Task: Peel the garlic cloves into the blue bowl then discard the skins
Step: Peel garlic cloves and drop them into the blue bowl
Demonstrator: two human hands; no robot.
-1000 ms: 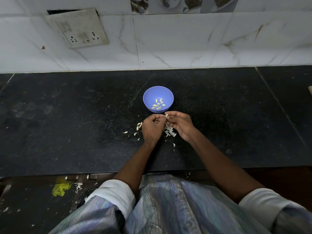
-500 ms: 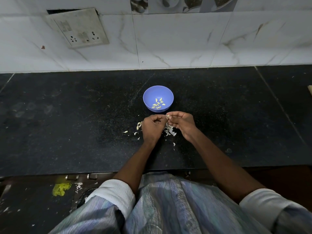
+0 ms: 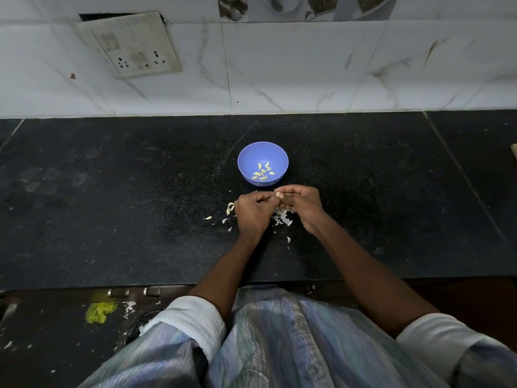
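The blue bowl point(image 3: 246, 159) stands on the black counter point(image 3: 112, 191) and holds several peeled garlic cloves point(image 3: 262, 172). Just in front of it, my left hand point(image 3: 253, 212) and my right hand point(image 3: 302, 204) meet with curled fingers. Between their fingertips they pinch one pale garlic clove point(image 3: 278, 194). A heap of white garlic skins point(image 3: 282, 218) lies on the counter under my right hand. More skin scraps point(image 3: 230, 208) lie left of my left hand.
A tiled wall point(image 3: 279, 65) with a switch plate point(image 3: 131, 43) rises behind the counter. The counter's front edge point(image 3: 84, 285) runs below my forearms. A yellow scrap point(image 3: 99, 312) lies on the floor at lower left.
Both hands stay in front of the bowl, shifting only slightly. The clove between the fingertips shows a little more.
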